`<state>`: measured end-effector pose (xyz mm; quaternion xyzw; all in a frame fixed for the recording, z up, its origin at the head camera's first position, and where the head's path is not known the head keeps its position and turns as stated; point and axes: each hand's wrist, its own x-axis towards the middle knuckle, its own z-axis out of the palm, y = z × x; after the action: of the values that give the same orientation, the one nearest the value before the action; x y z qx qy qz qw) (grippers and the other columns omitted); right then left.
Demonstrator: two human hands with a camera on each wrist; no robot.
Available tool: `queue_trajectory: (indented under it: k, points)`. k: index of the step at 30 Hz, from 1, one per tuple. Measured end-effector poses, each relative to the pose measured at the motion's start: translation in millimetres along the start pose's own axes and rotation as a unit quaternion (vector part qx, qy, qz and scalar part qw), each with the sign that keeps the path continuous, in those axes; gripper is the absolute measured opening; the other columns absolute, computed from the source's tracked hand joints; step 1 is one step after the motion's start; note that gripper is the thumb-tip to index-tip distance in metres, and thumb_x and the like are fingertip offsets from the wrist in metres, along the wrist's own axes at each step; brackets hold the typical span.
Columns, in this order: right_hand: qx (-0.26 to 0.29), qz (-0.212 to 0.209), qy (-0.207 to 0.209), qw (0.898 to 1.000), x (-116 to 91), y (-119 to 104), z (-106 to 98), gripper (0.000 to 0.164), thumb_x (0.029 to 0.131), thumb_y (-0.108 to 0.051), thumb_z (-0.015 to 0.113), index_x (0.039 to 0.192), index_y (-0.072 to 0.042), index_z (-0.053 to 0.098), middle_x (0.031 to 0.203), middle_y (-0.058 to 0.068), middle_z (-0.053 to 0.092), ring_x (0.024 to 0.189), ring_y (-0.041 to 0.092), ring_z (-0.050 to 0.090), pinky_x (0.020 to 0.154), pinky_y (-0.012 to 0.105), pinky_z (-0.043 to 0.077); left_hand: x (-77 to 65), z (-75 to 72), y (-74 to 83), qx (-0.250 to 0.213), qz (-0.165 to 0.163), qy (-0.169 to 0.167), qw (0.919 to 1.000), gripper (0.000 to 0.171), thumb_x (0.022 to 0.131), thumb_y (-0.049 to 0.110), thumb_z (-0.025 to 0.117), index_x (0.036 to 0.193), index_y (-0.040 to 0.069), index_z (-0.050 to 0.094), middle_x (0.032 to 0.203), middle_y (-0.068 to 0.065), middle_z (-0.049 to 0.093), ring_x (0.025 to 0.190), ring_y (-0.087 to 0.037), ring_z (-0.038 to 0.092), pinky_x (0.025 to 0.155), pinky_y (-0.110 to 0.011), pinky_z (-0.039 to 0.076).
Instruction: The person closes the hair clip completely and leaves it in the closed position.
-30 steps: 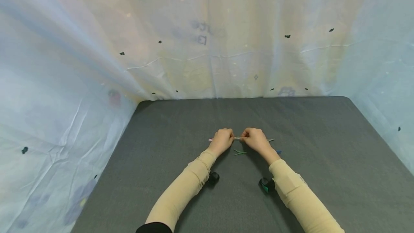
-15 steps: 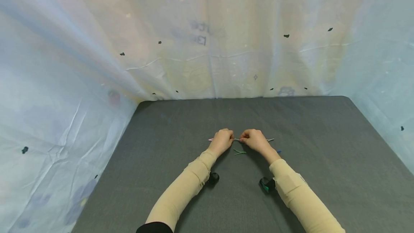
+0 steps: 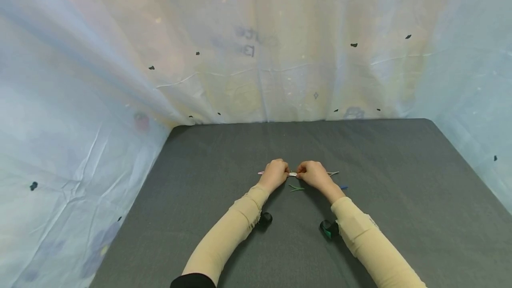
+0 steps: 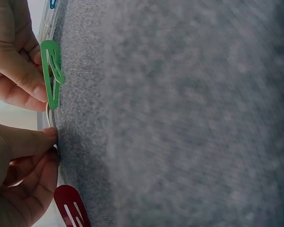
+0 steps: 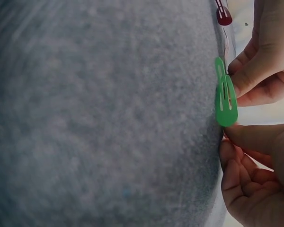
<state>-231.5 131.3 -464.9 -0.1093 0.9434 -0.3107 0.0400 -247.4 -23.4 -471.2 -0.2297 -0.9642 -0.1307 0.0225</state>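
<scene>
Between the fingertips of both hands is a small whitish hair clip point(image 3: 293, 174), mostly covered by the fingers. My left hand point(image 3: 275, 174) pinches its left end between thumb and fingers, and my right hand point(image 3: 314, 174) pinches the other end. Only a thin pale strip point(image 4: 48, 114) of it shows in the left wrist view. Just in front of the hands lies a green snap hair clip point(image 3: 297, 188), its narrow tongue sprung up from the frame in the left wrist view. A dark red snap clip point(image 4: 72, 206) lies near my left hand.
A pink clip point(image 3: 261, 173) pokes out left of my left hand. To the right of my right hand are a pale clip point(image 3: 334, 173) and a blue clip point(image 3: 344, 187). Grey cloth covers the table point(image 3: 224, 159); a patterned curtain point(image 3: 280, 79) hangs behind it.
The whitish clip has turned between the fingers and now shows a broader, brighter face. My right hand has shifted very slightly; the other clips lie where they were.
</scene>
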Motion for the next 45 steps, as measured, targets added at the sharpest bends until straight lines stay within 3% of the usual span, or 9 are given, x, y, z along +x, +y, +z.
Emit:
queue_trajectory:
  k: [18,27,35,45]
  points:
    - [0.009,-0.005,0.008,1.0,-3.3,-2.2,-3.8,0.011,0.083,-0.012,0.066,0.09,-0.004,0.068,0.083,0.01,0.069,0.071,0.018,0.061,0.065,0.033,0.048,-4.4,-3.0,5.6,-0.008,-0.002,0.003,1.0,0.007,0.083,0.008,0.064,0.084,0.008,0.071,0.084,-0.005,0.064,0.077,-0.018,0.062,0.071,-0.028,0.05]
    - [0.026,-0.014,0.034,0.999,-10.2,-1.4,-22.9,0.016,0.088,-0.013,0.062,0.098,-0.002,0.067,0.09,0.014,0.069,0.077,0.024,0.064,0.066,0.035,0.051,-0.1,-9.1,22.6,-0.047,0.019,0.045,0.9977,0.009,0.084,0.016,0.066,0.089,0.008,0.069,0.083,-0.004,0.062,0.072,-0.014,0.058,0.065,-0.023,0.046]
    - [0.043,0.005,0.045,0.998,-20.1,9.9,-51.1,0.022,0.09,-0.015,0.059,0.105,0.0,0.065,0.096,0.017,0.068,0.081,0.027,0.064,0.068,0.037,0.052,7.1,-14.0,46.6,-0.078,0.015,0.021,0.9966,0.018,0.086,0.02,0.066,0.101,0.008,0.067,0.092,-0.005,0.063,0.081,-0.015,0.06,0.069,-0.021,0.047]
    - [0.025,0.047,0.024,0.998,-30.1,43.9,-68.3,0.024,0.092,-0.013,0.056,0.109,0.002,0.063,0.101,0.019,0.067,0.088,0.032,0.063,0.074,0.041,0.051,14.5,-4.5,69.1,-0.075,0.017,-0.011,0.997,0.021,0.085,0.022,0.067,0.103,0.011,0.067,0.092,-0.002,0.063,0.08,-0.012,0.059,0.068,-0.02,0.045]
